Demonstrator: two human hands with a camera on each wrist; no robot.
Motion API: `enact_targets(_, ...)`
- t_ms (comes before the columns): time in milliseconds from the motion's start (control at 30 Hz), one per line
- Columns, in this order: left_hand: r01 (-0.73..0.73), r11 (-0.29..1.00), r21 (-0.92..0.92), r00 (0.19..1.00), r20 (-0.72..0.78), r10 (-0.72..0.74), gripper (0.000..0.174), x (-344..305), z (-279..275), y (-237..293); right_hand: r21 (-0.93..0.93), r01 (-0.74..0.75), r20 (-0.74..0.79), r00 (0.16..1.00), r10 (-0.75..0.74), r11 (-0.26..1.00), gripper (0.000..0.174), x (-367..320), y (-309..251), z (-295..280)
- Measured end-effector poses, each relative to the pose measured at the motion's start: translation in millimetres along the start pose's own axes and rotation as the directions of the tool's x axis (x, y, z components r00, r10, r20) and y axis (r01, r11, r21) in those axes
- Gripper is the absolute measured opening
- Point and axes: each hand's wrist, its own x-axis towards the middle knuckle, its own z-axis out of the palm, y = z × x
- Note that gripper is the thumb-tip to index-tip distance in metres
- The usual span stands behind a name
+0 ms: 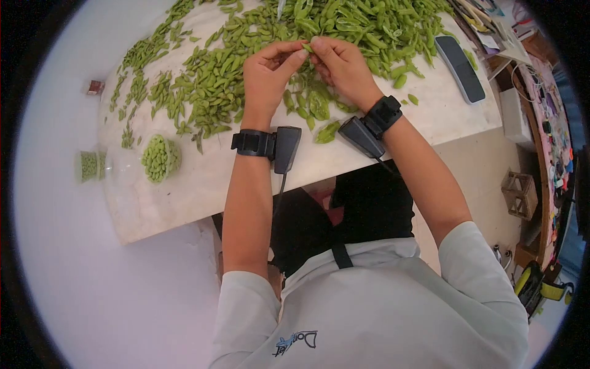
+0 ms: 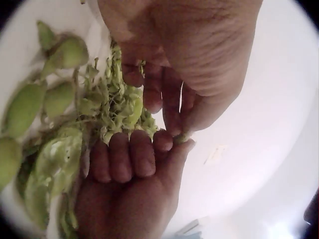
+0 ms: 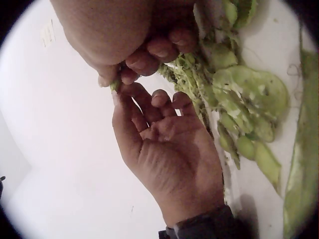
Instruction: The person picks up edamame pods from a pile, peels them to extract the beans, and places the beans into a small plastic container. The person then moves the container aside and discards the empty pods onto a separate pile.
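"What does the head camera give you?"

"I see the left hand (image 1: 263, 74) and the right hand (image 1: 345, 66) meeting over the white counter (image 1: 203, 184), pinching a small green pod (image 1: 306, 47) between their fingertips. Many slim green bean pods (image 1: 215, 86) are spread around and beyond them. To the left sits a clear round plastic cup (image 1: 176, 162) of loose pale-green beans (image 1: 156, 157); to the right lies a pale-edged phone with a dark screen (image 1: 461, 71)."

"And the left wrist?"

"There I have the left hand above and the right below, its fingers curled over its palm. Only a sliver of the small green pod shows between them."

"Right wrist?"

"I get the same pinch, the pod's green tip between the thumbs. The left palm faces me, a black strap (image 3: 209, 226) at its wrist. Broad, flat, pale-green pods (image 3: 251, 94) lie nearby."
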Motion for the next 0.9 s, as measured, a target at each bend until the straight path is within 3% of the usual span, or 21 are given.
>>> enact_targets(400, 0.009, 1.0, 0.006, 1.0, 0.017, -0.009, 0.02, 0.9, -4.6, -4.8, -0.086, 0.055, 0.059, 0.997, -0.05, 0.995, 0.038, 1.0, 3.5, -3.2)
enact_targets(600, -0.015, 1.0, 0.015, 1.0, 0.015, 0.014, 0.017, 0.9, -4.2, -5.8, -0.101, 0.022, 0.064, 0.998, -0.016, 0.995, 0.039, -1.1, 0.3, -2.5)
enact_targets(700, -0.026, 0.998, 0.059, 1.0, 0.009, 0.025, 0.017, 1.1, -3.8, -7.2, -0.009, -0.043, 0.053, 0.998, 0.044, 0.999, 0.043, -1.7, 0.7, -0.6)
enact_targets(800, -0.05, 0.995, 0.084, 0.999, 0.017, 0.048, 0.019, 2.1, -1.6, -6.1, -0.102, -0.073, 0.061, 0.995, 0.08, 0.992, 0.048, -1.3, -1.5, -4.8)
enact_targets(900, -0.081, 0.996, 0.024, 0.996, 0.049, 0.08, 0.02, 2.0, 4.6, -0.6, -0.018, -0.105, 0.06, 0.993, 0.106, 0.994, 0.051, -0.8, -0.6, -4.7)
